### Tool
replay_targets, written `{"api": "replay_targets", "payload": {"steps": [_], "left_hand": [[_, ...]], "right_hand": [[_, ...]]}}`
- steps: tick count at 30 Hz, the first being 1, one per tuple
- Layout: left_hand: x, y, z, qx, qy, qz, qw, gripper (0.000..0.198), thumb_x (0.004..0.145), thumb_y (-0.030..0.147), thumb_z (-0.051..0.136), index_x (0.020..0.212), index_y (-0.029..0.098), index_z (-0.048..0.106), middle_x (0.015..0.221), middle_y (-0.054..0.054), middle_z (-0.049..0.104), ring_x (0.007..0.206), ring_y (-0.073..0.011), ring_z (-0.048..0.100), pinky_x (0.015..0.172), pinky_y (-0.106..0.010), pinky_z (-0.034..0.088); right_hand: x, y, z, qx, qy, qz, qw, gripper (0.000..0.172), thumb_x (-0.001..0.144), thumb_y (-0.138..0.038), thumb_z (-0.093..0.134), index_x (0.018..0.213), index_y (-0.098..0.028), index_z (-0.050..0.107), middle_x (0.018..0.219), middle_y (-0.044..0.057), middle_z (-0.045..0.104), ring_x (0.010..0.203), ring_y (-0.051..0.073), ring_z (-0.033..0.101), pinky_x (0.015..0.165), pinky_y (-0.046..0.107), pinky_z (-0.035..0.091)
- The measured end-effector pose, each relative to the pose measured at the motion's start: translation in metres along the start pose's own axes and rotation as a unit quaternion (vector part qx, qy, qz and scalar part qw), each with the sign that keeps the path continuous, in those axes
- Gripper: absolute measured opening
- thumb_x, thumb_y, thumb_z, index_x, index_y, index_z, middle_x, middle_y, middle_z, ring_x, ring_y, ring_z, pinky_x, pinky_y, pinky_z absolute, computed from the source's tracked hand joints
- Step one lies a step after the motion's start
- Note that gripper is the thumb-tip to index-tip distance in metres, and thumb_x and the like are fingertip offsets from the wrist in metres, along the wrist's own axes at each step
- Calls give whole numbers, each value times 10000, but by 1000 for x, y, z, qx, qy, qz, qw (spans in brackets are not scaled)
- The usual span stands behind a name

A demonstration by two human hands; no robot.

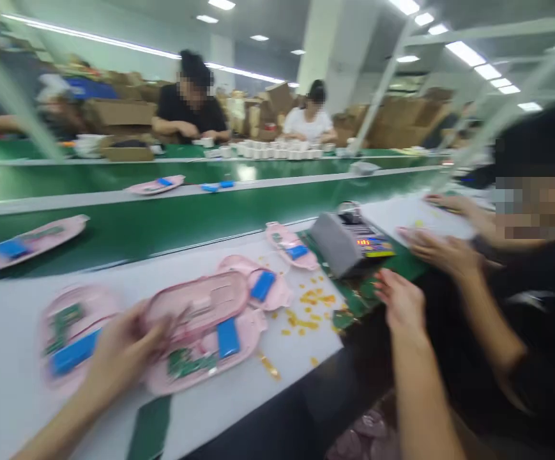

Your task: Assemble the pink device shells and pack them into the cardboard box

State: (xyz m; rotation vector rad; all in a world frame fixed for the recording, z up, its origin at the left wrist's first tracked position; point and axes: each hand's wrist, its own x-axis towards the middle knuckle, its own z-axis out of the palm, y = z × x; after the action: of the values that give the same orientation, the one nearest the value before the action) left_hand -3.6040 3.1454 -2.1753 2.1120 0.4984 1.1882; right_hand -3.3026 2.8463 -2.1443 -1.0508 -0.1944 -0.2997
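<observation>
My left hand [126, 345] is closed on the near-left end of a pink plastic cover [200, 303], a shallow oval shell. It is held over a pink shell [253, 326] containing a green circuit board [186, 364] and a blue battery pack [228, 337]. Under my left wrist lies another pink shell [85, 297] with a circuit board and blue battery. My right hand [402, 297] is raised just right of a grey tabletop device [347, 243] with a red digital display. Its fingers are drawn together and blurred; whatever they pinch, if anything, cannot be made out.
Small yellow pieces [310, 310] lie scattered on the white sheet [258, 421]. Further pink shells [287, 239] with blue batteries lie behind and on the green bench [210, 217]. A co-worker's hands [444, 252] are close at right. Two people sit opposite, one behind white parts [277, 150].
</observation>
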Motion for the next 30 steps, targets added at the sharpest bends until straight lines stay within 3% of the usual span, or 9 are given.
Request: {"api": "replay_targets", "payload": {"steps": [2,4,6,9,12,14,16,23,30], "left_hand": [[-5,-6,-1,-58,-7,-15,998,356,768,525,596,733,172,577,551,21,585,501,-144,508,449,-214,391],[-6,-8,-2,-114,-23,-8,993,347,787,467,613,896,140,648,724,-27,670,652,-179,594,552,-240,472],[-6,-8,-1,-151,-34,-4,988,359,801,425,623,1005,132,660,847,-50,694,754,-195,626,619,-248,505],[-8,-9,1,-219,-60,-11,974,352,809,376,633,1066,135,647,839,-37,681,713,-173,620,573,-224,496],[-9,-12,3,-291,-85,-3,953,324,811,306,622,1092,145,630,864,-25,666,694,-147,601,557,-202,483],[-10,-14,3,-311,-91,15,946,270,807,252,601,1055,151,633,840,-8,643,657,-118,561,539,-179,455],[-11,-16,1,-323,-95,29,941,214,805,216,577,1002,154,633,755,20,590,588,-87,490,493,-155,399],[-15,-14,-4,-342,-115,26,932,180,796,214,554,941,142,632,668,36,497,539,-80,423,459,-163,349],[-14,-16,-1,-313,-109,32,943,132,793,178,529,884,130,611,665,19,534,576,-100,470,477,-173,354]], "right_hand": [[-24,-3,12,-29,-67,-85,994,369,549,-441,819,717,-184,615,684,7,618,553,111,550,459,207,449],[-56,-11,36,-71,-224,-200,951,290,722,-465,739,777,-201,630,787,37,633,697,158,606,573,262,517],[-96,-24,71,-127,-399,-320,850,183,867,-399,627,826,-221,626,924,57,638,888,198,620,746,323,542],[-151,-33,133,-230,-576,-442,648,137,949,-293,511,852,-223,579,1096,66,603,1040,218,582,882,368,505],[-179,-24,179,-329,-633,-505,487,163,971,-220,430,872,-205,558,1191,88,559,1018,214,570,846,370,498],[-183,-13,193,-360,-635,-531,431,170,972,-214,429,875,-199,567,1208,93,546,1020,216,557,840,371,492],[-183,-4,198,-369,-632,-536,421,147,970,-226,459,884,-199,575,1198,88,545,1026,215,549,855,370,485],[-184,-3,192,-371,-629,-503,462,127,971,-259,479,884,-217,561,1172,64,546,966,207,576,821,362,483],[-186,-3,195,-395,-603,-532,444,109,944,-249,544,850,-219,590,1166,50,568,966,205,581,784,345,479]]}}
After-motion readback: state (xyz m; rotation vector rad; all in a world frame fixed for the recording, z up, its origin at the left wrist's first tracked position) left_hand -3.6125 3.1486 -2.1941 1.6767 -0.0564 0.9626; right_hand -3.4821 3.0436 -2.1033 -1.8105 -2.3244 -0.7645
